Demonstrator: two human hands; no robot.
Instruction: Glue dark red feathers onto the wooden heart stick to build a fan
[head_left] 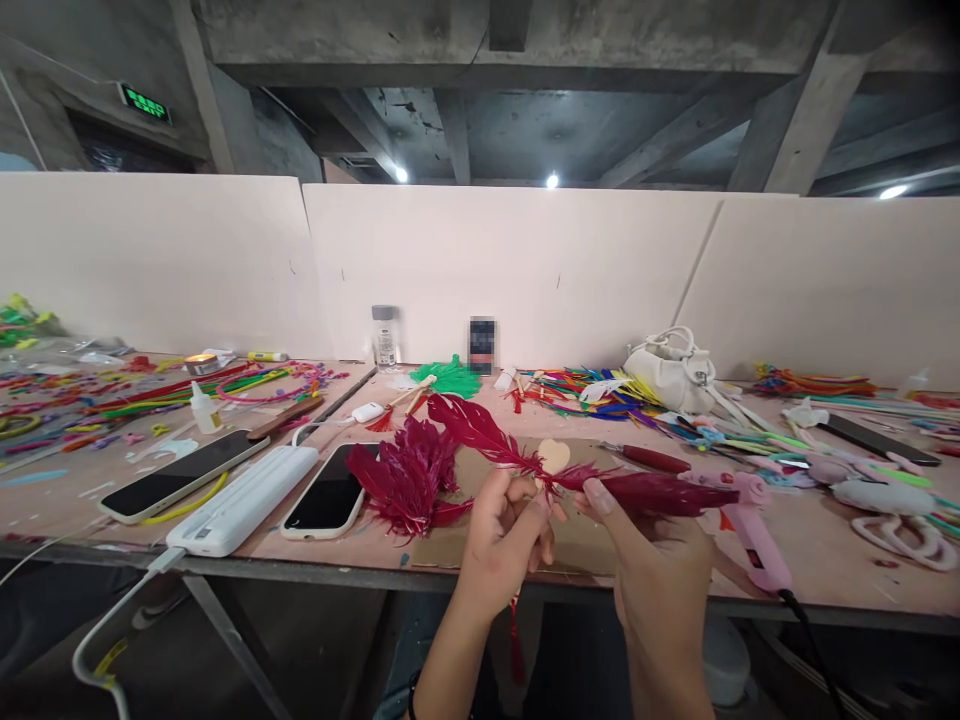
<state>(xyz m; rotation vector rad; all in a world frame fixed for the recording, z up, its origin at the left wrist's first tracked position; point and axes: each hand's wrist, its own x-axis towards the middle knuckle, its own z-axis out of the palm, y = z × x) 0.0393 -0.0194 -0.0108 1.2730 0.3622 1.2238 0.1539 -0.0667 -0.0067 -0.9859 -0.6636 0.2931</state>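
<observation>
My left hand [510, 535] is closed around the lower part of a pale, rounded wooden piece [553, 456], its stem mostly hidden by my fingers. A dark red feather [476, 430] sticks out from the piece to the upper left. Below the hand hangs a red tassel [516, 648]. My right hand [652, 550] pinches another dark red feather [667, 492], its base end against the right side of the wooden piece. Left of my hands, a heap of dark red feathers [409, 475] lies partly on a cardboard sheet [450, 553].
A pink glue gun [754, 535] with a black cord lies at the right, near a red-handled tool [652, 458]. Left are two phones [326, 495] and a white power bank [244, 500]. Behind are green feathers [450, 376], a clear bottle [385, 338] and a white bag [671, 370].
</observation>
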